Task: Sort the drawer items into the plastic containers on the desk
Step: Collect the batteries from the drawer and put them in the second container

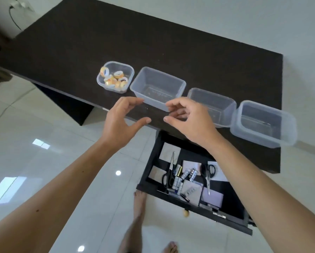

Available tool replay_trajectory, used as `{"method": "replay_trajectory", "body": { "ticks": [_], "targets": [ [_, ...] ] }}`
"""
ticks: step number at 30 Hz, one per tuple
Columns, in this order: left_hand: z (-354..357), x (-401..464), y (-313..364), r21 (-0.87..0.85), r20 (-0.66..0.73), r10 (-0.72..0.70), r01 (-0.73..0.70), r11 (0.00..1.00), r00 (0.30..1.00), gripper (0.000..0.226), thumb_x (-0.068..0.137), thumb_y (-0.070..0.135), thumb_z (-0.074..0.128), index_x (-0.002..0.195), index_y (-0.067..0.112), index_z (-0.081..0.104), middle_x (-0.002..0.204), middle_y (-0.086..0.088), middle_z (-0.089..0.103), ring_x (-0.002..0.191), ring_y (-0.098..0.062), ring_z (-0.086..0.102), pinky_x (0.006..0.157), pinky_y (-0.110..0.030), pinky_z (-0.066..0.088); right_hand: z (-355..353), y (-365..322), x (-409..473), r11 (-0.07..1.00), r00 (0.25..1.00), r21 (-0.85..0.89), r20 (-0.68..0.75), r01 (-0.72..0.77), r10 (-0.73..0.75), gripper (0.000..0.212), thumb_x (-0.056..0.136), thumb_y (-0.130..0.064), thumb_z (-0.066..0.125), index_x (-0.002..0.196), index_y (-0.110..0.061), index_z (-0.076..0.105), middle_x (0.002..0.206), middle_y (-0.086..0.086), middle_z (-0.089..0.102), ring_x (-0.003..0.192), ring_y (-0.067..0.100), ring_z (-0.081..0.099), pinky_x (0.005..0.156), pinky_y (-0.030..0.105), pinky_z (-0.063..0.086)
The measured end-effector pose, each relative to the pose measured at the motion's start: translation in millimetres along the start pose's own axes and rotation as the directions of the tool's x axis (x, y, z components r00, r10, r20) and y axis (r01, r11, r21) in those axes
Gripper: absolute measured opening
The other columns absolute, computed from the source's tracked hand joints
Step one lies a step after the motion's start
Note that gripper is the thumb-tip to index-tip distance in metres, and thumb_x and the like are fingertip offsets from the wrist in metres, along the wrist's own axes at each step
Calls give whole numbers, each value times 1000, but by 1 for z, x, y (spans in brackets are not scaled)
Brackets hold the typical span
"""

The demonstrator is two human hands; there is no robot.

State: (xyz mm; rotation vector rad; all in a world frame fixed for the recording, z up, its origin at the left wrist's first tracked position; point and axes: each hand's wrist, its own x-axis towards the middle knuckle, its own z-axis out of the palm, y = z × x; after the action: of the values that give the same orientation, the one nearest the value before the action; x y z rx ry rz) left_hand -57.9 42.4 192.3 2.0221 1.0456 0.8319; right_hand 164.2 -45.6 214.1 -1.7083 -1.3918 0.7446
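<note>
Several clear plastic containers stand in a row along the dark desk's near edge. The leftmost square container (129,69) holds several small tape rolls (114,79). The second container (178,86), third container (229,105) and fourth container (288,128) look empty. My left hand (120,121) and my right hand (187,119) hover just in front of the second container, fingers apart, holding nothing. Below, the open drawer (149,172) holds two pairs of scissors (168,175), several batteries (184,175) and small paper pads (171,150).
The dark desk (116,37) extends back to a white wall. A cable and wall socket (14,10) sit at the far left. Glossy white floor tiles lie below, with my bare feet (140,199) by the drawer front.
</note>
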Motion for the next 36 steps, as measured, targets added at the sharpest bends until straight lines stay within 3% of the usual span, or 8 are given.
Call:
{"method": "replay_trajectory", "body": {
  "ticks": [3, 7, 12, 17, 26, 31, 34, 36],
  "targets": [
    [37, -42, 13, -25, 74, 1, 1, 1000, 997, 47, 85, 28, 89, 127, 22, 67, 124, 8, 69, 120, -6, 66, 108, -21, 49, -20, 27, -58, 997, 997, 4, -2, -75, 75, 34, 88, -15, 86, 120, -21, 75, 111, -4, 75, 93, 7, 76, 90, 24, 61],
    [86, -91, 18, -72, 273, -62, 85, 994, 960, 40, 86, 24, 88, 122, 24, 70, 115, 12, 72, 110, -2, 69, 100, -15, 53, -35, 67, -126, 981, 981, 15, -3, -194, 194, 30, 88, -12, 86, 114, -23, 77, 107, -3, 75, 89, 6, 76, 82, 20, 60],
    [139, -116, -3, 25, 528, -158, 170, 985, 835, 35, 85, 22, 89, 116, 26, 73, 103, 15, 71, 96, -4, 69, 86, -16, 57, -31, 128, -178, 947, 947, 7, -7, -320, 320, 27, 86, -10, 87, 109, -21, 79, 104, -3, 76, 88, 9, 75, 83, 25, 62],
    [175, -116, -28, 133, 673, -208, 160, 978, 710, 40, 84, 23, 89, 121, 26, 73, 97, 15, 70, 87, -6, 70, 81, -21, 60, -10, 178, -198, 927, 923, -52, 86, -373, 376, 30, 82, -9, 91, 106, -24, 81, 104, -10, 73, 87, 10, 74, 86, 36, 62],
    [214, -92, -56, 218, 686, -193, 55, 974, 701, 42, 89, 28, 84, 127, 26, 66, 108, 11, 68, 87, -8, 69, 79, -23, 60, 19, 215, -179, 952, 905, -181, 310, -246, 293, 35, 77, -20, 95, 109, -27, 81, 101, -17, 69, 91, 4, 67, 86, 29, 58],
    [224, -91, -58, 238, 663, -133, -39, 971, 737, 41, 82, 31, 90, 115, 22, 67, 104, 10, 65, 73, 5, 57, 67, -7, 44, 29, 221, -173, 926, 889, -351, 369, -137, 272, 30, 79, -28, 93, 108, -26, 83, 105, -11, 67, 99, 6, 57, 84, 25, 43],
    [227, -93, -58, 242, 658, -118, -60, 968, 744, 44, 84, 30, 89, 122, 21, 68, 103, 8, 66, 72, 5, 54, 74, -17, 52, 29, 222, -174, 915, 894, -397, 383, -71, 235, 23, 81, -31, 91, 101, -23, 83, 103, -8, 68, 98, 8, 52, 82, 23, 35],
    [228, -94, -60, 241, 655, -105, -76, 968, 748, 37, 88, 27, 85, 122, 22, 71, 100, 10, 67, 71, 6, 55, 75, -16, 54, 26, 222, -178, 925, 904, -370, 363, -83, 227, 22, 82, -32, 91, 99, -22, 81, 100, -11, 70, 97, 9, 58, 84, 25, 43]
  ]
}}
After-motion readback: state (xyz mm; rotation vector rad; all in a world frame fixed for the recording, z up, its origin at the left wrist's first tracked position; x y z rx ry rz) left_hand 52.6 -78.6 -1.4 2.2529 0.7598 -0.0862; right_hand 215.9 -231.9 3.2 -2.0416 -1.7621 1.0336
